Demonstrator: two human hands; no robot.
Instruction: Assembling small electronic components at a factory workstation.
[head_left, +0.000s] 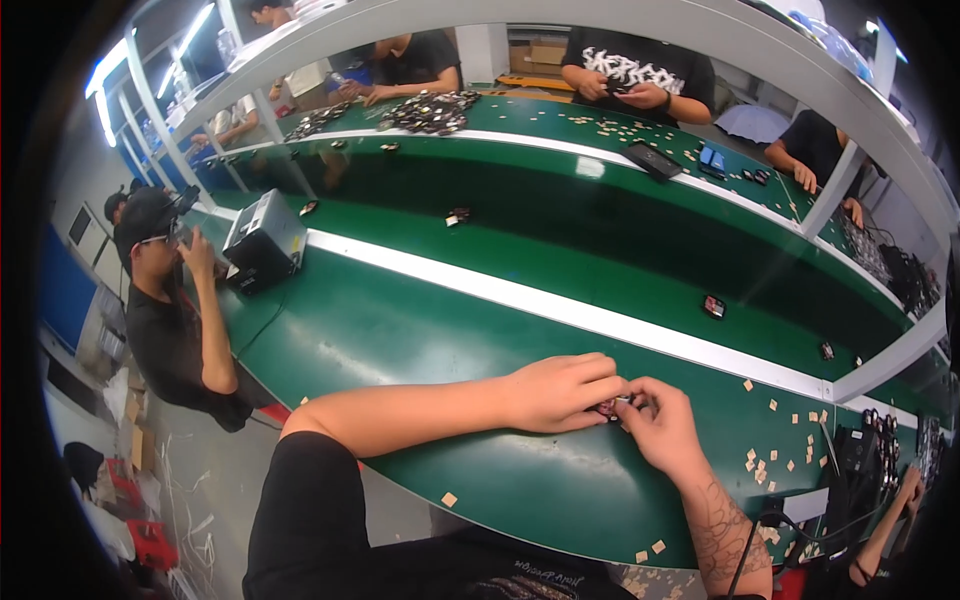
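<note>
Two hands are meeting over a smooth green desk (400,330). The left hand (560,392) and right hand (660,425) are pinching one small dark part (612,405) between their fingers, closed narrowly around it. Many small tan paper squares (765,465) are lying scattered to the right

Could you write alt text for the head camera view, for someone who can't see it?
Left hand and right hand pinch a small dark part together over a green workbench strewn with tan paper scraps. Other people work along the green conveyor belt beyond.
</note>
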